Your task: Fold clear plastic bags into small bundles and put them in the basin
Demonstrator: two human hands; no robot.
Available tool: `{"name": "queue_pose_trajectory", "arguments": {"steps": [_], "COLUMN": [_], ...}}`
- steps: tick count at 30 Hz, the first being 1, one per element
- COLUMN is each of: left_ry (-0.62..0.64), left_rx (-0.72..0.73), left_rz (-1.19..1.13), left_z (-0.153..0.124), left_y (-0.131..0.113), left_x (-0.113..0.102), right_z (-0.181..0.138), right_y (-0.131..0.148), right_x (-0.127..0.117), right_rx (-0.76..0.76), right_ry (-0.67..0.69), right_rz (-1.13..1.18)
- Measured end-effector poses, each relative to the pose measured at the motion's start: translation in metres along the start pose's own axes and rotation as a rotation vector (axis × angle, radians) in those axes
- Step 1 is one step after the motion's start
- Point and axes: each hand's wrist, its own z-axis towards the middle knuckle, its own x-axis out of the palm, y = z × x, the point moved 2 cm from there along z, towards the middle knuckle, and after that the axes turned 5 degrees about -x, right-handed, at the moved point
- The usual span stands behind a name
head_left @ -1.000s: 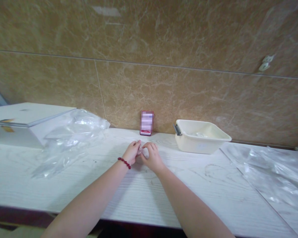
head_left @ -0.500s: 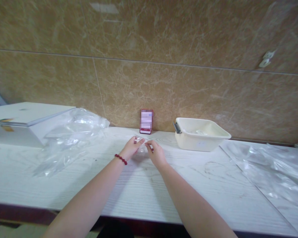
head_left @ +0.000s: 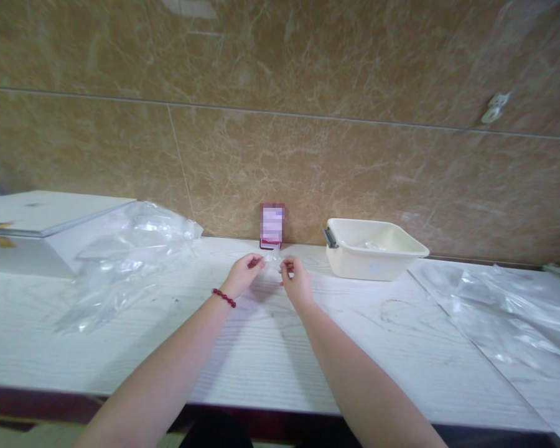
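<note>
A small piece of clear plastic [head_left: 273,256], perhaps a little bag, is stretched between my two hands above the table, just in front of a phone. My left hand [head_left: 246,272], with a dark red bead bracelet [head_left: 224,298] at its wrist, pinches one side between thumb and fingers. On the other side my right hand [head_left: 297,281] pinches it with curled fingers. Glare and the small size blur the plastic's exact shape.
The phone [head_left: 272,224] leans on the marble wall. A cream plastic bin [head_left: 368,264] with a grey latch holds some clear plastic. Clear plastic bags lie left [head_left: 116,274] and right [head_left: 513,311]. A white box [head_left: 51,218] stands at the far left of the white table [head_left: 261,361].
My hands have drawn slightly apart, and the clear plastic now spans the gap between them. The left fingers have closed into a tighter pinch. The view has shifted slightly.
</note>
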Motion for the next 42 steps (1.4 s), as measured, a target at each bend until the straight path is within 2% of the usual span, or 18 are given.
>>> {"name": "queue_pose_trajectory", "arguments": {"steps": [10, 15, 22, 28, 32, 35, 39, 42], "left_ry": [-0.048, -0.079, -0.180, -0.231, -0.127, -0.016, 0.062, 0.098], "left_rx": [0.054, 0.089, 0.189, 0.189, 0.187, 0.217, 0.185, 0.120], "left_rz": [-0.020, -0.002, 0.095, 0.058, -0.067, -0.039, 0.052, -0.040], "left_z": [-0.003, -0.005, -0.009, -0.007, -0.005, -0.004, -0.003, -0.002], "left_y": [-0.013, -0.018, -0.025, -0.022, -0.019, -0.018, -0.017, -0.016], "left_x": [-0.008, -0.010, -0.014, -0.018, -0.021, -0.024, -0.027, -0.026], "right_z": [0.001, 0.001, 0.003, 0.001, 0.002, 0.004, 0.007, 0.008], "right_y": [0.000, 0.001, 0.002, 0.003, 0.002, -0.002, -0.003, 0.001], "right_x": [-0.004, -0.005, -0.008, -0.006, -0.005, -0.006, -0.008, -0.009], "right_rx": [0.138, 0.136, 0.040, 0.050, 0.071, 0.061, -0.096, -0.161], "right_ry": [-0.061, -0.057, -0.114, -0.123, -0.124, -0.141, -0.110, -0.084], "right_rz": [0.101, 0.073, -0.026, 0.139, 0.295, 0.353, 0.433, 0.356]}}
